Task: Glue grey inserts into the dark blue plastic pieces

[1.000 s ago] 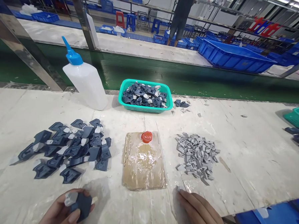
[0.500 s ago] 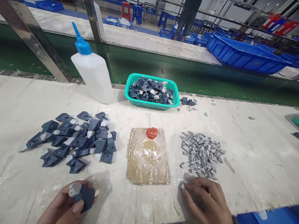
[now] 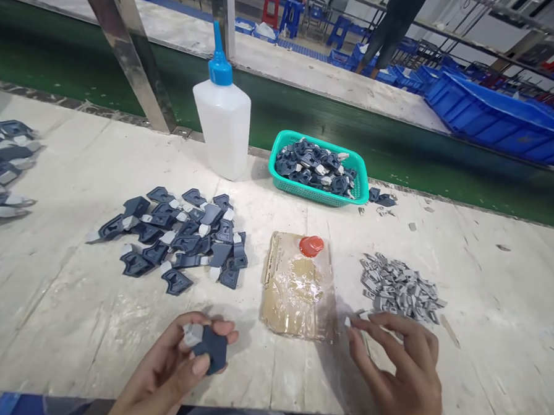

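Observation:
My left hand (image 3: 174, 368) grips a dark blue plastic part (image 3: 210, 349) with a pale grey tip, just above the table's near edge. My right hand (image 3: 401, 371) hovers with curled fingers at the near edge of a heap of small grey clips (image 3: 399, 286); its fingertips touch one clip. Between the hands lies a brown card wrapped in clear film (image 3: 294, 288) with a red cap (image 3: 311, 245) on its far end. A pile of dark blue parts (image 3: 181, 237) lies left of the card.
A white squeeze bottle with a blue nozzle (image 3: 223, 120) stands at the back beside a teal basket (image 3: 320, 196) of blue parts. More blue parts (image 3: 0, 163) lie far left. A green conveyor belt (image 3: 395, 152) runs behind the table; blue crates (image 3: 500, 121) beyond.
The view swung left, so everything shifted right in the picture. My right hand rose from lying flat and curled its fingers at the grey clips. My left hand kept its blue part.

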Demonstrator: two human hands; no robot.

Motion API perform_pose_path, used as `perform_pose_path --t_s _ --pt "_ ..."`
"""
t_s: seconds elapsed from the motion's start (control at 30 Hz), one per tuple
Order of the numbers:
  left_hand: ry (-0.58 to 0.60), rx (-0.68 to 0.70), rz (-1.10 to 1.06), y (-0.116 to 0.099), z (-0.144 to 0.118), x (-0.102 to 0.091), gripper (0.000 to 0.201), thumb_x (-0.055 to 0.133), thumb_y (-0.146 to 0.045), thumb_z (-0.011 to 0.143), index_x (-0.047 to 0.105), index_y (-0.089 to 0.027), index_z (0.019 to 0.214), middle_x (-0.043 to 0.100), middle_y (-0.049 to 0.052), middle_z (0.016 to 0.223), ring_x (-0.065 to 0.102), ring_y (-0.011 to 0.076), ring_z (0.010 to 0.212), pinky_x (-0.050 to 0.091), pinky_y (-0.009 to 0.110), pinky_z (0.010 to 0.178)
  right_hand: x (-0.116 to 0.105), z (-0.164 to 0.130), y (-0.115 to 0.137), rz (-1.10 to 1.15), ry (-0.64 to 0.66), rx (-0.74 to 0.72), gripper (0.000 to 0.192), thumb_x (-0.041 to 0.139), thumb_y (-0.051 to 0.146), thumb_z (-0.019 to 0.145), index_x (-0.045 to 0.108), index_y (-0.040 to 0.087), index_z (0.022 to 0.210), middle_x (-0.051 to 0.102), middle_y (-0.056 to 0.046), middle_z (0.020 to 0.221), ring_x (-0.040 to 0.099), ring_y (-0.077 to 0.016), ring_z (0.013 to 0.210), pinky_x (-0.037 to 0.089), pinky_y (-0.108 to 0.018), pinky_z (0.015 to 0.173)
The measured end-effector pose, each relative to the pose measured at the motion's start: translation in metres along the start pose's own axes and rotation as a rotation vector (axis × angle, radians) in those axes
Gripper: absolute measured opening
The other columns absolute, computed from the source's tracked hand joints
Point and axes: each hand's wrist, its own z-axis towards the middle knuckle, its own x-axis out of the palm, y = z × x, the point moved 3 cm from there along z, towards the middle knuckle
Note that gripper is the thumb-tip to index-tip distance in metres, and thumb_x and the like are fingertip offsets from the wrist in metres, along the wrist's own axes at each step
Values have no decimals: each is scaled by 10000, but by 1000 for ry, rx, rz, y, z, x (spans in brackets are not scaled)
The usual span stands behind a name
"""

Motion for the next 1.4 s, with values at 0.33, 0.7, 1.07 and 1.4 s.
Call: perform_pose_path --t_s 0.33,0.7,1.07,1.4 --pt "87 -37 -49 10 1 -8 460 777 -435 608 629 -298 1022 750 -25 901 639 192 972 484 208 736 40 49 10 40 144 -132 64 607 191 791 594 191 854 526 -60 945 463 -172 862 365 -369 770" --pt "326 -40 -106 20 11 -19 405 725 -356 709 638 -325 1103 700 10 1133 519 215 1193 340 323 1039 42 52 15 -1 216 -212 54 577 243 820 593 197 842 532 -56 942 464 -178 869 364 -376 777" --pt "268 -22 -109 15 4 -13 354 705 -410 714 655 -297 1045 731 4 1033 584 198 1082 415 255 899 43 53 16 -44 242 -261 69 598 227 806 598 175 851 527 -67 944 467 -177 859 352 -382 793" --pt "365 -61 -105 22 5 -4 331 678 -431 730 634 -295 1029 690 0 1007 576 201 1022 432 259 825 20 58 22 -28 101 -181 94 631 232 783 615 208 873 532 -50 888 503 -180 846 331 -382 796"
